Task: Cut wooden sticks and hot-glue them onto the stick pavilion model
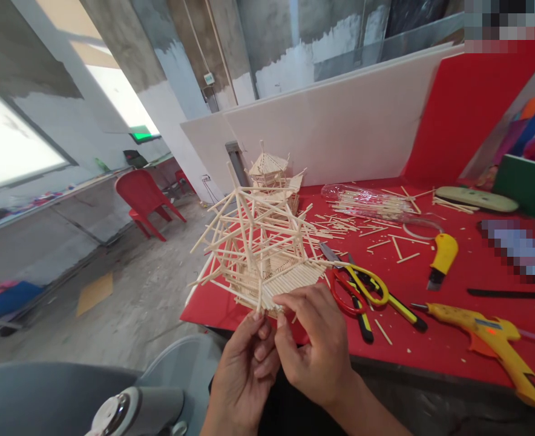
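A pagoda-like model of thin wooden sticks (290,281) stands at the front edge of the red table, its open frame rising above a slatted roof panel. At its near corner my left hand (249,363) is closed, thumb and fingertips pinching the end of a stick. My right hand (315,342) is beside it, closed, with thumb and index finger at the lower edge of the slatted panel. Whether a small loose stick lies between the right fingertips is hard to make out. Behind stands a finished-looking stick pavilion (270,172) with a pointed roof.
Right of the model lie red-handled scissors (347,293), yellow-black pliers (399,306), a yellow utility knife (444,257) and a yellow glue gun (485,330). Loose sticks (335,227) and a plastic bag of sticks (370,201) lie farther back. A flask (140,412) stands lower left.
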Available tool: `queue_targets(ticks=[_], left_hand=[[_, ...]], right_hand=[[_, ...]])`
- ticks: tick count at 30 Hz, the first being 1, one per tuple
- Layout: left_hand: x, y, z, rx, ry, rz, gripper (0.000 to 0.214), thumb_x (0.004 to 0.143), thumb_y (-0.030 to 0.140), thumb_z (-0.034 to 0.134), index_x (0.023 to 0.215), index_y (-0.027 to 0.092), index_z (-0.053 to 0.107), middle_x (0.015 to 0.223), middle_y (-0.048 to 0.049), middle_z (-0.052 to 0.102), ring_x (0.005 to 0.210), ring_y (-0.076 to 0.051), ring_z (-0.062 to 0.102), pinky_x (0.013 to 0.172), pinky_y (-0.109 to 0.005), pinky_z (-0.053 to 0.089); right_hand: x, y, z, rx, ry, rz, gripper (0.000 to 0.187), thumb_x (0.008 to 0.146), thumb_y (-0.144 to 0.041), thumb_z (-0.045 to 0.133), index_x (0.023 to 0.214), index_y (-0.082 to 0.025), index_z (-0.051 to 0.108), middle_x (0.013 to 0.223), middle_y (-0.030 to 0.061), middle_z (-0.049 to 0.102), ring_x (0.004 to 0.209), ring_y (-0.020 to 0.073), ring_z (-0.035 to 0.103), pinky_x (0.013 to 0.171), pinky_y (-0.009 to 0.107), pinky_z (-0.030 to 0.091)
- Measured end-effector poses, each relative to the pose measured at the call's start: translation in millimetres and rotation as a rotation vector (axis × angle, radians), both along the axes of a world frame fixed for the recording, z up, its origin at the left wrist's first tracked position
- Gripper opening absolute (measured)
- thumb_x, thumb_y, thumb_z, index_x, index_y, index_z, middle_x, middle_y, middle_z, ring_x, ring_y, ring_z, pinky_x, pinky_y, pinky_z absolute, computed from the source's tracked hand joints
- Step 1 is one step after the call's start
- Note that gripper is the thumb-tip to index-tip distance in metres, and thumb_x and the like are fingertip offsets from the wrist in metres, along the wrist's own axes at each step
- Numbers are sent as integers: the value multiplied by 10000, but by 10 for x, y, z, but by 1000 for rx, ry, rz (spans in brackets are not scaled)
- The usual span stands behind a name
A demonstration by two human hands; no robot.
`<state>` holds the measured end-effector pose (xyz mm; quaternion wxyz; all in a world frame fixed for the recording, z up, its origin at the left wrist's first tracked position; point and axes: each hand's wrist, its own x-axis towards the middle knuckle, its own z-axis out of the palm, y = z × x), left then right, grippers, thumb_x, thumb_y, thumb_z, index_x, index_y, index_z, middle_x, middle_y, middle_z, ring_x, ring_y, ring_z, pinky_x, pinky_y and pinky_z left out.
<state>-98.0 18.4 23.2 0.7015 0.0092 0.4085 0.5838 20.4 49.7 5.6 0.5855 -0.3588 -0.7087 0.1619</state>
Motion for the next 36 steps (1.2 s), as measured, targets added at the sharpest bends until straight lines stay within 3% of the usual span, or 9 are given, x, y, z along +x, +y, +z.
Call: queue_targets(ticks=[5,13,27,33,36], left_hand=[[11,-8,7,11,-8,-11,239,801,175,634,581,98,579,448,50,417,334,-1,289,277,-82,263],[1,-17,-24,11,-25,95,148,753,125,681,639,85,595,526,46,494,335,6,339,268,-87,276],[-33,-18,-35,16,-57,32,167,761,135,678,652,115,552,528,59,489,329,14,349,272,-67,259],[-29,-22,-33,28,-32,2,196,720,167,724,614,105,572,474,63,434,330,6,310,277,-85,263],[-20,-52,-36,11,0,28,195,719,163,723,614,110,568,484,61,440,345,0,300,283,-96,258]], right_hand=[[21,-28,-50,-24,8,31,230,794,-87,537,985,-182,625,889,42,624,838,193,544,742,366,437],[-25,-22,-55,-40,-16,36,261,792,-116,550,1015,-194,660,886,48,594,841,202,530,735,378,446],[-58,-28,-54,-47,-55,43,250,742,-115,544,952,-186,659,856,45,586,824,206,525,735,384,460],[-14,-37,-25,-44,-20,41,368,754,-86,538,1099,-178,631,892,53,603,838,210,539,735,389,454],[33,-45,-26,-4,22,5,343,797,-86,538,1117,-182,616,889,50,623,834,205,562,758,396,461]])
